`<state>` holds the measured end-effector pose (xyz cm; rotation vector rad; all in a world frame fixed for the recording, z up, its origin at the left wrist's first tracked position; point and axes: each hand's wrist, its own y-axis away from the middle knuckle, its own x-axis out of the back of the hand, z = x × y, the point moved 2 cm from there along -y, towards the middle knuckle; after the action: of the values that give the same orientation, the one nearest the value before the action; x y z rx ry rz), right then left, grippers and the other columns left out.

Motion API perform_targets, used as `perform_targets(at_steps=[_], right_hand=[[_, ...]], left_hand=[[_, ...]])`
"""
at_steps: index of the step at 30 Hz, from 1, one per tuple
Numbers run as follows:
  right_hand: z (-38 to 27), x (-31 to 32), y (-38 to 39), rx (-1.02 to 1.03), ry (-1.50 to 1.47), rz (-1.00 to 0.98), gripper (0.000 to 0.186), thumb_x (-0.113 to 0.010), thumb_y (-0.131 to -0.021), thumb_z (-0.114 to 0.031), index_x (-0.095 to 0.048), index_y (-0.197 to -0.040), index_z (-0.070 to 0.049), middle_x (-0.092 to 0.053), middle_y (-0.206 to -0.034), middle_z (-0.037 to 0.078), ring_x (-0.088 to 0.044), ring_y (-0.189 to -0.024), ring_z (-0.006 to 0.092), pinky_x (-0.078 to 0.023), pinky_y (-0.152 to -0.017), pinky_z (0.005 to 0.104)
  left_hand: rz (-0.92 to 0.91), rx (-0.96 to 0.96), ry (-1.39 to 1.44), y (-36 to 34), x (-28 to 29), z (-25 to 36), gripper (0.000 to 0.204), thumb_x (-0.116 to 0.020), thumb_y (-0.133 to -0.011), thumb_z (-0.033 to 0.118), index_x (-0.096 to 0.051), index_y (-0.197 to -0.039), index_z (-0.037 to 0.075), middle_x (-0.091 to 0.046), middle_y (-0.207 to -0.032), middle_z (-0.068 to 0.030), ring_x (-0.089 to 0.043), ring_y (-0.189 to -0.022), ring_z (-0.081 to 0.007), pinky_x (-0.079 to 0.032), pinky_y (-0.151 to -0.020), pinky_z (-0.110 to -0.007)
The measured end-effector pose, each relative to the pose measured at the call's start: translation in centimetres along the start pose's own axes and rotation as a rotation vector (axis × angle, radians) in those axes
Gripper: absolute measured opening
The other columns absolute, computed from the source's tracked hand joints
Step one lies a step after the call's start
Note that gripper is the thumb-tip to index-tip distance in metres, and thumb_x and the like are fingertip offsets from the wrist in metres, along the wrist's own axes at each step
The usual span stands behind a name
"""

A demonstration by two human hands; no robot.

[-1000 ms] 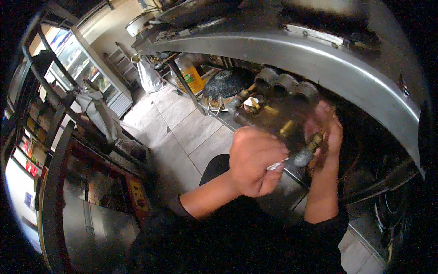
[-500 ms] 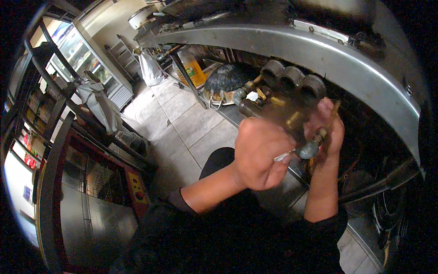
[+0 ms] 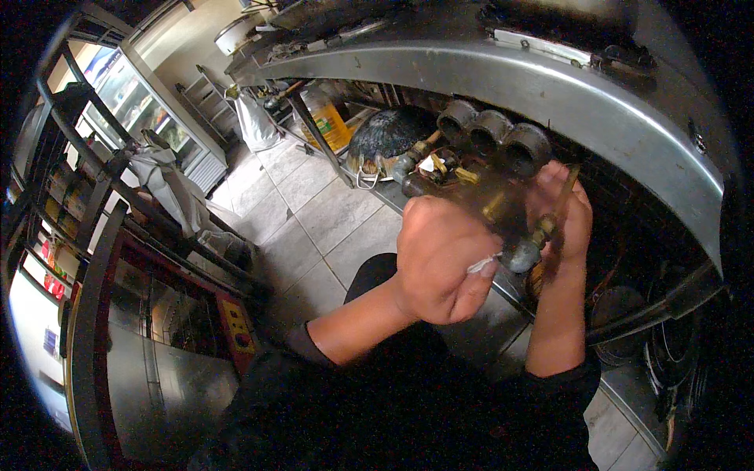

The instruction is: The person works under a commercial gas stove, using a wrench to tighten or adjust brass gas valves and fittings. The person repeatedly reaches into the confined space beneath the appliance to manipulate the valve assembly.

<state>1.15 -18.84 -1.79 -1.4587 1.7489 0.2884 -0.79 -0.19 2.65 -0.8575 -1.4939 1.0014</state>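
My left hand (image 3: pixel 440 251) is closed, with a small crumpled white scrap (image 3: pixel 483 263) pinched at its thumb, just below a dark, grimy burner assembly (image 3: pixel 479 196). The assembly has three short metal cylinders (image 3: pixel 526 149), brass fittings (image 3: pixel 496 206) and pipe elbows (image 3: pixel 520 256). My right hand (image 3: pixel 573 212) grips its right end, beside a brass valve and grey elbow, its fingers partly hidden behind them. The middle of the assembly looks smeared or shadowed, so its details are unclear.
A steel counter edge (image 3: pixel 644 133) arches above. Behind are a blackened wok (image 3: pixel 385 133), a yellow container (image 3: pixel 330 125) and a white sack (image 3: pixel 258 125). A metal rack (image 3: pixel 114 169), an oven (image 3: pixel 173 353) and a glass-door fridge (image 3: pixel 157 110) stand left, on a tiled floor (image 3: pixel 302 220).
Both hands and the assembly rose slightly from the first frame. Since half a second ago they have moved only a little, my left hand shifting slightly left.
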Motion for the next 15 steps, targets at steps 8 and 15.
perform_targets(at_steps=[8,15], right_hand=[[0.0,0.9,-0.6,-0.05,0.071,-0.073,0.016,-0.06,-0.08,-0.014,-0.058,-0.092,-0.004,-0.058,-0.082,0.003,-0.054,-0.071,0.0136,-0.045,-0.066,0.0245],[0.5,1.6,-0.8,-0.09,-0.03,-0.15,0.016,-0.06,-0.08,-0.013,-0.058,-0.093,-0.003,-0.059,-0.082,0.004,-0.054,-0.068,0.0129,-0.044,-0.061,0.0238]], left_hand=[[0.072,0.021,0.037,-0.5,-0.1,0.1,0.016,-0.062,-0.067,0.01,-0.061,-0.083,0.008,-0.058,-0.077,-0.0059,-0.053,-0.07,-0.0263,-0.039,-0.066,-0.038],[0.046,0.009,0.04,-0.5,0.3,0.2,0.018,-0.061,-0.068,0.011,-0.061,-0.085,0.009,-0.058,-0.078,-0.0056,-0.053,-0.071,-0.0261,-0.038,-0.067,-0.038]])
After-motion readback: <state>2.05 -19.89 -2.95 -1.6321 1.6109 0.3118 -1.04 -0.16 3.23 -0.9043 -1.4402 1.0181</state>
